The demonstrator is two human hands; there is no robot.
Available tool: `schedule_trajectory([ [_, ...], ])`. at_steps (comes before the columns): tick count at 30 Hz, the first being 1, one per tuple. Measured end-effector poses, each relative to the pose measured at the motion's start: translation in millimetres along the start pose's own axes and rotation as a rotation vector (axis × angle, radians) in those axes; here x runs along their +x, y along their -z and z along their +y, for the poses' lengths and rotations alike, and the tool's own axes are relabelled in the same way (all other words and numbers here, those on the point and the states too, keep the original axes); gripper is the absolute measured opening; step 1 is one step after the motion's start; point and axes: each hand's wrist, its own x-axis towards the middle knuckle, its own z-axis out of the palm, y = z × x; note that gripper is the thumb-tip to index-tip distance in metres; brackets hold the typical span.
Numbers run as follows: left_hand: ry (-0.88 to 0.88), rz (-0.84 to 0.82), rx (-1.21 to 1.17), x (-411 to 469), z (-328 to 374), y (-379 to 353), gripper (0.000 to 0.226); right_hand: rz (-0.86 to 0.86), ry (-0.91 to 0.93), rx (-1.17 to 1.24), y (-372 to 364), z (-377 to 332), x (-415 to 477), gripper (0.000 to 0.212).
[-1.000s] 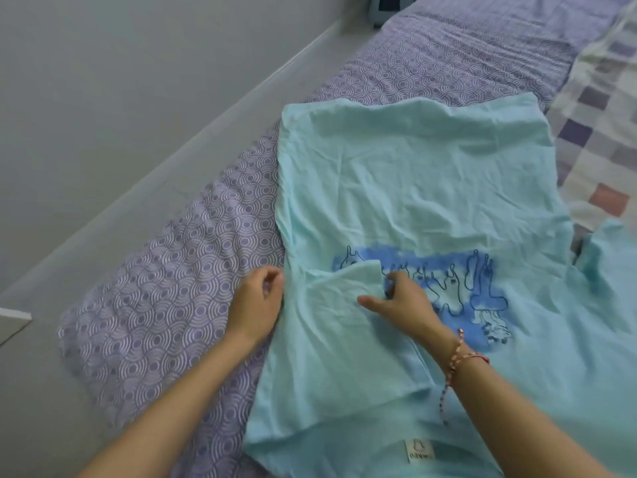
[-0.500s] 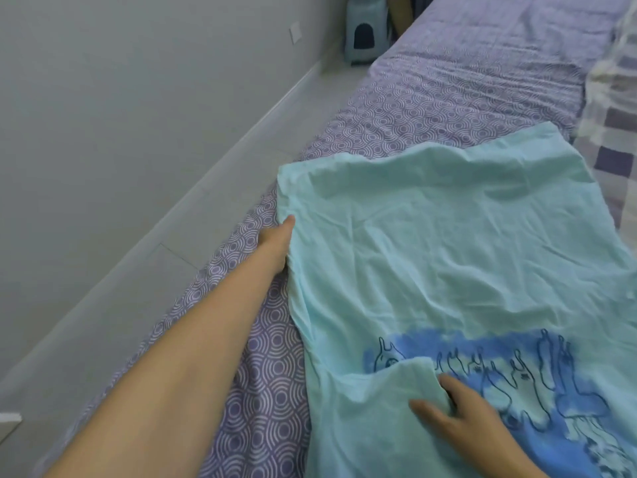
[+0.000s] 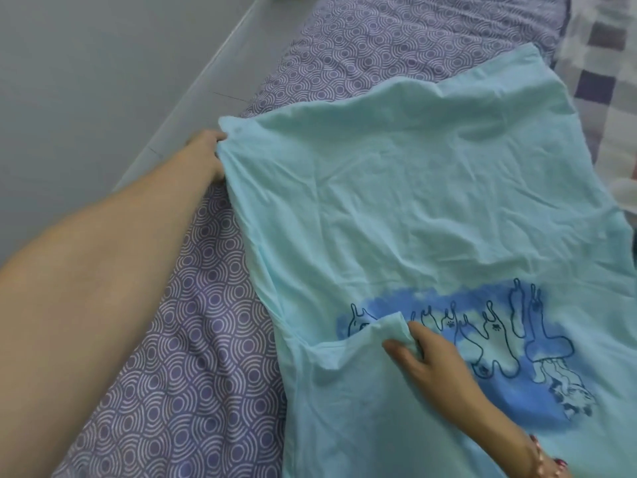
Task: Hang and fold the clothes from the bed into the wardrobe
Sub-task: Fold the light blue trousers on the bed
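Observation:
A light turquoise T-shirt (image 3: 413,201) with a blue cartoon print lies spread on the bed (image 3: 193,339), which has a purple circle-patterned sheet. My left hand (image 3: 206,157) is stretched out to the shirt's far left hem corner and grips it, the fingers hidden under the cloth. My right hand (image 3: 424,357) pinches the edge of the folded-in left sleeve, just below the print. The sleeve lies folded over the shirt's body.
A checked blanket (image 3: 599,63) lies at the right edge of the bed. A grey floor and a white wall (image 3: 86,63) run along the bed's left side. The shirt's right side runs out of the frame.
My left hand left the sleeve fold, reached along the shirt's left edge and now has the hem corner lifted slightly. My right hand stayed on the folded sleeve.

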Motion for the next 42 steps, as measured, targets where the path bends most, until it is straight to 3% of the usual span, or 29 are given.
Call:
schedule_trajectory([
  [2,-0.167,0.136,0.089,2,3,1,0.028,0.054,-0.013,0.042,-1,-2,-9,0.028],
  [4,-0.438,0.293,0.237,-3,10,-4,0.023,0.095,-0.041,0.100,4,-3,-22,0.027],
  [8,-0.665,0.326,0.368,-34,24,-33,0.030,0.147,-0.150,0.212,20,1,-53,0.011],
  [12,-0.738,0.218,0.446,-58,23,-96,0.032,0.289,-0.288,0.216,48,17,-75,0.003],
  [16,-0.667,-0.188,0.703,-66,-24,-150,0.044,0.387,-0.372,0.203,64,34,-75,0.013],
  [18,-0.725,-0.260,0.902,-63,-55,-151,0.045,0.331,-0.342,0.217,64,37,-75,0.015],
  [20,-0.856,-0.211,1.038,-67,-87,-137,0.044,0.235,-0.311,0.267,65,40,-76,0.016],
  [23,-0.982,-0.153,0.983,-91,-144,-96,0.048,0.003,-0.326,0.323,66,45,-78,0.018],
  [28,-0.853,-0.068,0.786,-177,-248,-13,0.045,-0.256,-0.294,0.121,66,48,-92,0.019],
  [32,-0.565,0.074,0.626,-240,-311,36,0.047,-0.077,-0.133,-0.057,88,42,-102,0.012],
  [36,-0.383,0.106,0.670,-290,-356,59,0.041,0.193,-0.154,-0.176,107,54,-106,0.020],
  [39,-0.303,0.148,0.780,-314,-377,67,0.040,0.154,-0.168,-0.203,100,62,-111,0.028],
  [42,-0.361,0.158,0.862,-324,-392,76,0.034,0.102,-0.102,-0.251,89,71,-115,0.026],
])
